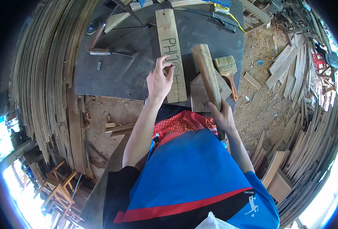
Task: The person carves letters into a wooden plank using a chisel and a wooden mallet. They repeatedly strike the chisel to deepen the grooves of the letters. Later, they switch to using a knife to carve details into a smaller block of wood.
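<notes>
left hand (159,78) is pinching a small dark thing, too small to tell, at its fingertips (173,67), right over the flat plank (171,53). the plank is lying lengthwise mid worktop (115,76), pale raw wood, long and thin, with dark marker lettering running down its face. right hand (222,116) is clenching around the lower end of a wood block (207,74), chunky, brownish, rounded edges, slanting up and away from the body just right of the plank. the block is crossing over a flat grey-brown board piece (198,95) sitting at the worktop's near edge.

worktop is a dark sheet, matte and scuffed, with dust on it. a paint brush (227,70) with pale bristles and an orange-brown handle is lying just right of the block, partly off the sheet edge. a chisel-like tool (108,52) with a metal shaft is lying at the left part of the worktop, well apart from both hands. a round dark disc (93,26) is sitting up near the far left corner. more timber offcuts are resting along the far edge.

floor (260,87) to the right is covered in sawdust and scrap strips. stacked thin wood slats (47,76) are curving along the left side, more stacked at right. person is wearing a blue shirt (192,175) with a red stripe, filling the lower middle.
</notes>
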Motion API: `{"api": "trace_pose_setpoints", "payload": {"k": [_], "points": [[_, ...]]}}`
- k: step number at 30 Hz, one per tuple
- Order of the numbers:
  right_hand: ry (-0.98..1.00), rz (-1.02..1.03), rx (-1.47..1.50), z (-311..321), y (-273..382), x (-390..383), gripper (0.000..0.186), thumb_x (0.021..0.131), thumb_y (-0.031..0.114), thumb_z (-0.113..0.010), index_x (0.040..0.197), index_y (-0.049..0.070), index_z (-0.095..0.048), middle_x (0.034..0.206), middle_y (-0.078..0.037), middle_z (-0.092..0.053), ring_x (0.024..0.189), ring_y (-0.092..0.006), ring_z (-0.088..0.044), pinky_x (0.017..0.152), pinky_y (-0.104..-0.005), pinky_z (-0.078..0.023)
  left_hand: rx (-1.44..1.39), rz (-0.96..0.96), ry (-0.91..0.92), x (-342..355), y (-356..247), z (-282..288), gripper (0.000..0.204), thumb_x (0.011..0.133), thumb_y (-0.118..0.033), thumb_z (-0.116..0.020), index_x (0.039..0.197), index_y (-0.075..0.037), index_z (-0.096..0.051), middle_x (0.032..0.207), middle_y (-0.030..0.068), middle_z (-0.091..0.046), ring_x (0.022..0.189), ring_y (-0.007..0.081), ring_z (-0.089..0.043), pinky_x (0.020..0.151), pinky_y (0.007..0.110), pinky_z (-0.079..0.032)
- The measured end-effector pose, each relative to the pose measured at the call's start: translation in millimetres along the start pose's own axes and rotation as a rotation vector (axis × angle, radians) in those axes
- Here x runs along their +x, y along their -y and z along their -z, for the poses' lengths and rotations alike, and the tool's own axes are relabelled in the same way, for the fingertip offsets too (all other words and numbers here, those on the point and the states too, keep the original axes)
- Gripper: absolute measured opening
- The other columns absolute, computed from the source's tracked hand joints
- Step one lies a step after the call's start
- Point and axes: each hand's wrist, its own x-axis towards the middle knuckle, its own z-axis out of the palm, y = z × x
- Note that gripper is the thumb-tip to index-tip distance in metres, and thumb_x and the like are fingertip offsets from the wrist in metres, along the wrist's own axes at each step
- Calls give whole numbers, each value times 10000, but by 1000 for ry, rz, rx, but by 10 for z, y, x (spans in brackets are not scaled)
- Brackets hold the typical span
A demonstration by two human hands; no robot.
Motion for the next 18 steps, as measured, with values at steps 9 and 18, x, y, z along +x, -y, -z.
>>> {"api": "trace_pose_setpoints", "payload": {"k": [9,18], "points": [[6,124,-68,-19,-130,57,411,1001,323,-703,1194,-39,-666,723,-56,-628,638,-118,-616,577,-318,-495,42,-45,-2,3,-39,-41,365,963,-141,-723,1301,-151,-585,961,0,-795,588,190,-688,574,348,-543],[36,65,-58,31,-35,73,464,976,384,-721,1049,-65,-632,711,-234,-676,680,-340,-715,661,-455,-525,129,-144,-5,25,-37,-79,394,934,-144,-768,1299,-167,-622,945,-15,-797,610,168,-700,585,319,-558]]}}
